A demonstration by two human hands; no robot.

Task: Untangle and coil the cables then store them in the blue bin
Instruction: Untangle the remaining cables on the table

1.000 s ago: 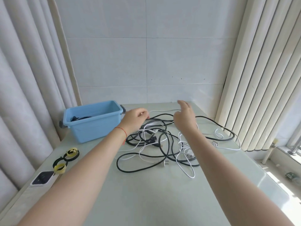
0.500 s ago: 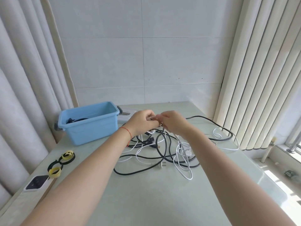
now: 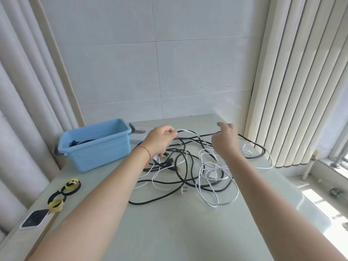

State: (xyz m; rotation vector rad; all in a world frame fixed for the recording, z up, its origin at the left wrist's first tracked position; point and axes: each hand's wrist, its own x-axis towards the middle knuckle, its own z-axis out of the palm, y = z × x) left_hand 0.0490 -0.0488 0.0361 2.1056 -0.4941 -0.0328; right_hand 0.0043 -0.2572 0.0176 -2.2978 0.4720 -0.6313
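Observation:
A tangle of black cables point(image 3: 183, 166) and white cables point(image 3: 211, 185) lies on the pale green table point(image 3: 169, 232). My left hand point(image 3: 160, 140) pinches a black cable end together with a white strand, lifted a little above the heap. My right hand point(image 3: 225, 140) holds the same black cable further along, so it runs taut between both hands. The blue bin point(image 3: 98, 144) stands at the back left with a dark cable coiled inside.
Yellow and black cable ties point(image 3: 62, 193) lie near the table's left edge, with a white socket strip point(image 3: 34, 219) in front of them. Curtains hang on the left, vertical blinds point(image 3: 301, 81) on the right, a tiled wall behind.
My hands were together over the heap half a second ago. They have drawn apart, the right hand moving right along the black cable and stretching it out.

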